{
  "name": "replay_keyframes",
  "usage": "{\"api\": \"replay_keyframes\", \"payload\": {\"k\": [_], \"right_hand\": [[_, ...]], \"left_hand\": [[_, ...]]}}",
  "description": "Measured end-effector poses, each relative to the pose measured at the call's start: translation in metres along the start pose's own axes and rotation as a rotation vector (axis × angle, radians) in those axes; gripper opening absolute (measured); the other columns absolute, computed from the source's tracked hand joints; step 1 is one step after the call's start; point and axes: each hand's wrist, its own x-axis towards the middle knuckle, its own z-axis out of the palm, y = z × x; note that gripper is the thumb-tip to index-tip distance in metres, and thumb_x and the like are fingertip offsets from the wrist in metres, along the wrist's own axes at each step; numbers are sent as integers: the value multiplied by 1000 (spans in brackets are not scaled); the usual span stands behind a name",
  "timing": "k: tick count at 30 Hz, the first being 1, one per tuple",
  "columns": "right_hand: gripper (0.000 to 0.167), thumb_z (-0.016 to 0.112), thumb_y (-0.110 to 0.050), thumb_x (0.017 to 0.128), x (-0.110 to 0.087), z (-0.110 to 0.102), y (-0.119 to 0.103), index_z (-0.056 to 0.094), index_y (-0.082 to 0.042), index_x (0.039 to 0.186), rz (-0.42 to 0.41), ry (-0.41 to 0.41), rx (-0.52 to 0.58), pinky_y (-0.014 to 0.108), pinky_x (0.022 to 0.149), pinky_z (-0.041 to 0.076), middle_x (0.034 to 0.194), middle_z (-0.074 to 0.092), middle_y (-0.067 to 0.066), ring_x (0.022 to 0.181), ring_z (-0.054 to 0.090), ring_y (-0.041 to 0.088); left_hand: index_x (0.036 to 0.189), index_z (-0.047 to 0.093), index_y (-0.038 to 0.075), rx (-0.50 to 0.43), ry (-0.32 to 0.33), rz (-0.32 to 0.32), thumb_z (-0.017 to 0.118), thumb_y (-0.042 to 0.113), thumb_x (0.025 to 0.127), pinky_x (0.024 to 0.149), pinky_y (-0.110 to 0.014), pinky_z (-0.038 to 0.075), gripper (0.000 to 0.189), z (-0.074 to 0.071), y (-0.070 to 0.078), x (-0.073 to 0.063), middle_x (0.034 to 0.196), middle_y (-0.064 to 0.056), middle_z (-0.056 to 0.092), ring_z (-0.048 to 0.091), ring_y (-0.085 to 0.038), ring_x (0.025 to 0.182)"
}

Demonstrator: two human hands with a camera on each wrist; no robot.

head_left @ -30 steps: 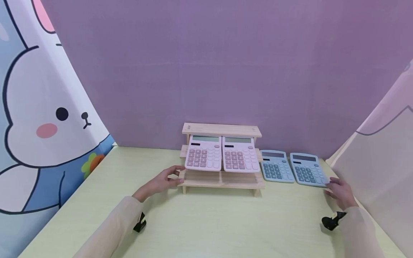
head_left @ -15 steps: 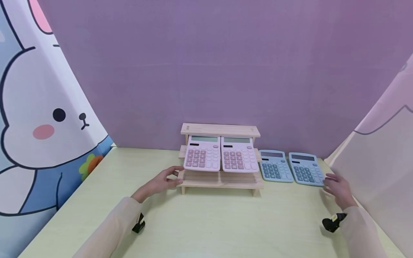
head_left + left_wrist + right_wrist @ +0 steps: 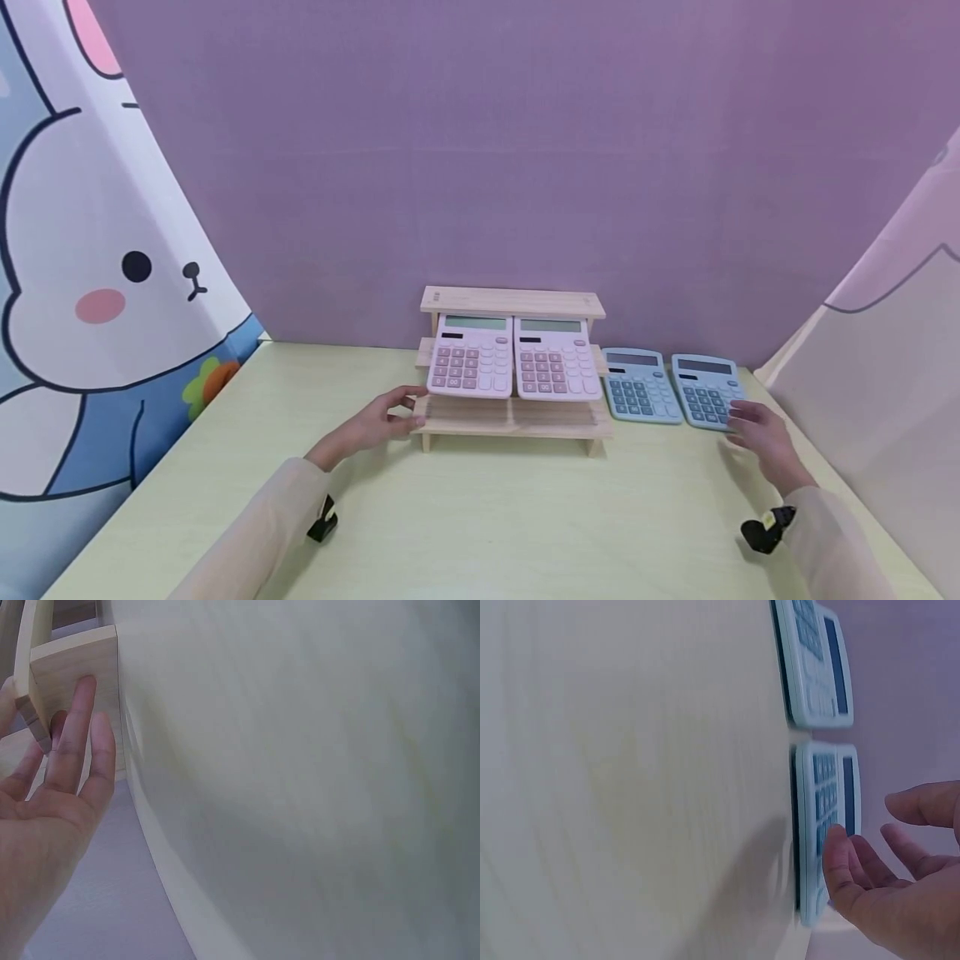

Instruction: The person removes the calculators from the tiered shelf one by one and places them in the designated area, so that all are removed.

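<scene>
A wooden tiered rack [image 3: 513, 429] stands on the table with two pink calculators [image 3: 471, 358] leaning side by side on it. My left hand [image 3: 375, 421] holds the left end of its lowest shelf; in the left wrist view, the fingers [image 3: 71, 742] reach against the leg under the board. Right of the rack, two light-blue calculators [image 3: 641, 387] lie keys up. My right hand [image 3: 765, 437] is at the lower right corner of the outer blue calculator [image 3: 705, 387], its fingers loosely bent and the thumb apart. In the right wrist view, a fingertip [image 3: 835, 844] overlaps the keys.
Behind the rack and calculators rises a purple backdrop [image 3: 487, 167]. A cartoon-printed panel [image 3: 97, 275] borders the left side, and a pale panel [image 3: 885, 375] runs close beside my right hand. The pale table [image 3: 510, 517] extends in front of the rack.
My right hand has moved left, and the lower end of the outer blue calculator has swung slightly left with it. My left hand stays at the rack.
</scene>
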Motion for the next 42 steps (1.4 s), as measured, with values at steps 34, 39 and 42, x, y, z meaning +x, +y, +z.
{"api": "replay_keyframes", "payload": {"k": [34,39,42], "right_hand": [[42,43,0,92,-58,112,-84,31,11,130,-63,-277,40,30,86,51,128,42,30,98,59,7],[42,42,0,92,-60,123,-95,32,9,131,-64,-288,60,32,88,50,131,40,31,104,58,16],[41,43,0,92,-60,129,-100,33,9,131,-64,-289,66,33,88,50,131,40,31,104,58,16]], "left_hand": [[137,35,11,-12,8,-6,60,28,88,81,-37,53,57,1,0,0,125,-19,41,58,-24,94],[138,35,11,-7,8,-7,60,28,89,81,-36,53,57,1,1,0,125,-19,41,58,-24,95],[138,35,11,-2,8,-6,59,28,89,81,-36,53,57,1,1,-1,126,-19,41,57,-24,95]]}}
